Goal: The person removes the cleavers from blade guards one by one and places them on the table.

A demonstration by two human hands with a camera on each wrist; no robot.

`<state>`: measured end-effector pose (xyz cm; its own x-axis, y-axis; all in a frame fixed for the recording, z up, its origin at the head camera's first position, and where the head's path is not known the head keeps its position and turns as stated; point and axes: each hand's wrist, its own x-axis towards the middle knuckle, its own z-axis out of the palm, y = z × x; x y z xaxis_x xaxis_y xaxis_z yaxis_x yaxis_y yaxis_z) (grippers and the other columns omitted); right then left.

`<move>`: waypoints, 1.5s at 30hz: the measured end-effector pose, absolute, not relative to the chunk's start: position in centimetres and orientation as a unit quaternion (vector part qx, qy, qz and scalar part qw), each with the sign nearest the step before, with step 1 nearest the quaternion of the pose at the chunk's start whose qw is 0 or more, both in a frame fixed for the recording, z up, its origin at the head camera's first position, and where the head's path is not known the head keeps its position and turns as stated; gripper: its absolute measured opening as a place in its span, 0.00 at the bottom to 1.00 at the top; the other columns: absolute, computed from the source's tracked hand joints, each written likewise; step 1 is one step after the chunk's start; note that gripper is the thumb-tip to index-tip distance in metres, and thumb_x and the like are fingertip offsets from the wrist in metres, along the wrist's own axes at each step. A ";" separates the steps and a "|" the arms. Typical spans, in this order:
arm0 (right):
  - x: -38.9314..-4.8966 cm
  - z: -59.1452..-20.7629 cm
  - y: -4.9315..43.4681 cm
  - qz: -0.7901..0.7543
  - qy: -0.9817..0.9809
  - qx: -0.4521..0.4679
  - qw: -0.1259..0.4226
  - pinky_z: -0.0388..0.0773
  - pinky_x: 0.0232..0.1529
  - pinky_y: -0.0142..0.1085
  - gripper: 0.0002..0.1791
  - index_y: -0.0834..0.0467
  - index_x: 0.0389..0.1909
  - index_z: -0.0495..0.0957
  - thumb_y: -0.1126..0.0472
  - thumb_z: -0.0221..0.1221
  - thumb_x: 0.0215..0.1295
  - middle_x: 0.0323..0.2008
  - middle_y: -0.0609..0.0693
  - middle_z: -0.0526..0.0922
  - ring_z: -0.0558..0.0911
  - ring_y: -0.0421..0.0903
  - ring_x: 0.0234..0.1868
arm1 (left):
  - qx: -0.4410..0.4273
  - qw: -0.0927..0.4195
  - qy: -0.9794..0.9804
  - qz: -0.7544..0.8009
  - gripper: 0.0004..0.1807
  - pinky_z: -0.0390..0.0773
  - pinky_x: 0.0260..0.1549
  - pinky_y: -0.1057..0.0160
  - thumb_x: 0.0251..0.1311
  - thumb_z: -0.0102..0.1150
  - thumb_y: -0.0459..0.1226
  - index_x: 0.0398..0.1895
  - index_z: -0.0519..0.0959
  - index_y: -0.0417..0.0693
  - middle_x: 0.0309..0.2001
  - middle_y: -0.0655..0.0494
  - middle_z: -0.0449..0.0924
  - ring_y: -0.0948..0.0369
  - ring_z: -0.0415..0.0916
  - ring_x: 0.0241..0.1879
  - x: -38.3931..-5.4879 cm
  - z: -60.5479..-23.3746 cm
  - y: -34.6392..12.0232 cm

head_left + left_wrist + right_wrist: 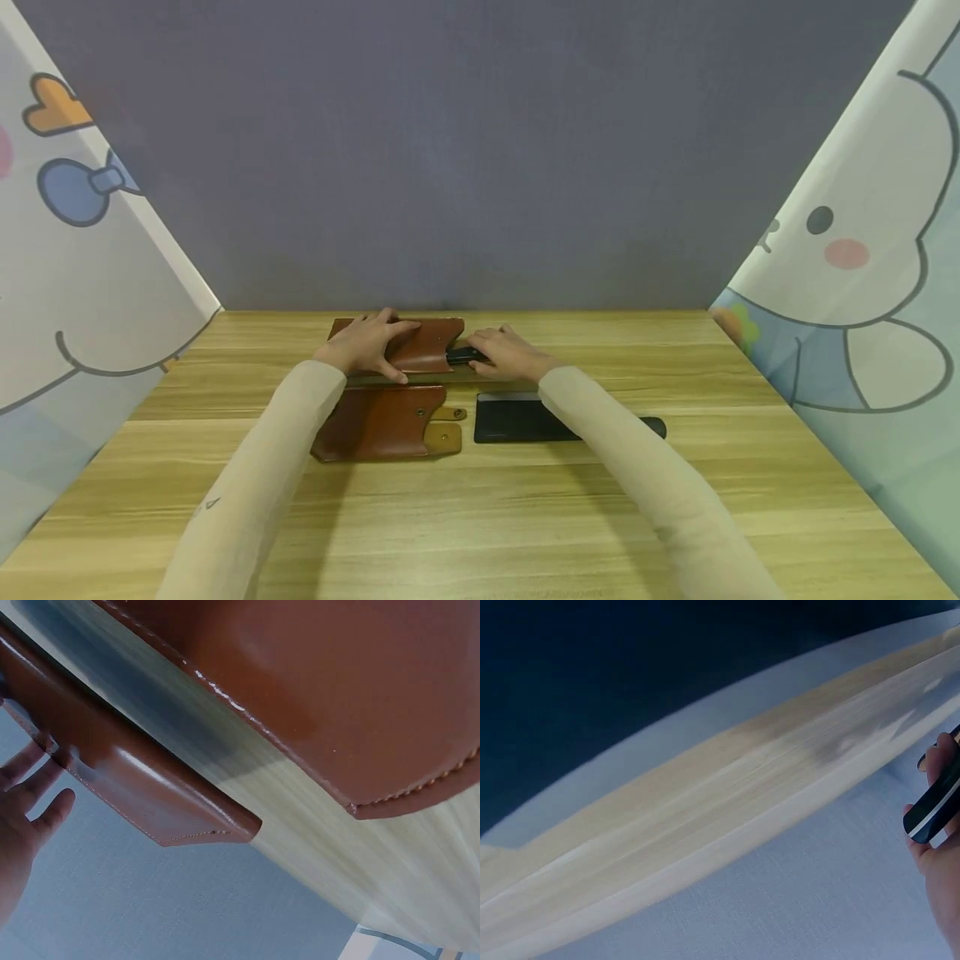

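Note:
A brown leather knife sheath (431, 346) lies along the far edge of the table, a black handle (465, 355) sticking out of its right end. My left hand (369, 343) grips this sheath across its width, thumb at the near side; in the left wrist view its fingers (52, 814) meet the sheath's edge. Around the black knife handle (934, 802) my right hand (510, 352) is curled; the blade is hidden inside the leather. Nearer to me lies a second brown sheath (382, 423), its tan snap straps (444, 437) spread to the right.
A black-bladed cleaver (517, 419) lies right of the near sheath, partly under my right forearm, its rounded handle end (655, 427) showing beyond the sleeve. Behind the wooden table (420, 525) rises a grey partition (465, 167), with cartoon-printed panels (862, 250) at both sides.

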<state>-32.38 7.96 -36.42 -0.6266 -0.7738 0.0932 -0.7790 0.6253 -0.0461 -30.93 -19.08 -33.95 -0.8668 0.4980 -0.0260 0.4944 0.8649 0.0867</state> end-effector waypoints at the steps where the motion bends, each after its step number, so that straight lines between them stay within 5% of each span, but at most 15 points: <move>1: -32.3 -36.4 8.0 0.043 -0.901 0.431 0.031 0.67 0.51 0.49 0.17 0.55 0.52 0.72 0.53 0.50 0.67 0.48 0.50 0.77 0.75 0.48 0.50 | 0.259 0.023 0.965 0.037 0.53 0.58 0.57 0.37 0.34 0.69 0.61 0.68 0.59 0.58 0.60 0.43 0.61 0.44 0.63 0.58 -30.9 -33.9 -19.1; 7: -32.0 -36.1 8.2 0.044 -0.900 0.432 0.029 0.66 0.54 0.51 0.18 0.55 0.53 0.72 0.52 0.50 0.67 0.49 0.51 0.76 0.74 0.48 0.50 | 0.264 0.019 0.964 0.027 0.53 0.57 0.58 0.37 0.34 0.68 0.61 0.68 0.59 0.58 0.60 0.42 0.61 0.44 0.63 0.59 -30.8 -33.8 -19.0; 15: -31.7 -36.3 8.6 0.063 -0.896 0.437 0.036 0.65 0.43 0.43 0.15 0.55 0.50 0.72 0.52 0.50 0.67 0.45 0.49 0.76 0.73 0.45 0.43 | 0.276 0.006 0.961 0.024 0.53 0.55 0.59 0.37 0.33 0.69 0.61 0.68 0.60 0.57 0.59 0.42 0.62 0.45 0.63 0.59 -30.6 -33.7 -18.8; 45: -31.4 -36.3 9.4 0.088 -0.893 0.439 0.048 0.64 0.44 0.44 0.15 0.53 0.50 0.72 0.53 0.51 0.66 0.45 0.48 0.76 0.73 0.44 0.43 | 0.289 -0.025 0.957 0.006 0.55 0.61 0.55 0.36 0.32 0.68 0.64 0.68 0.59 0.55 0.58 0.39 0.63 0.40 0.64 0.57 -30.2 -34.0 -18.7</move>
<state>-31.43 9.42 -36.34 -0.6105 -0.7751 0.1628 -0.7919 0.5995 -0.1160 -30.15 -18.71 -34.02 -0.8313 0.5534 0.0521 0.5540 0.8325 -0.0034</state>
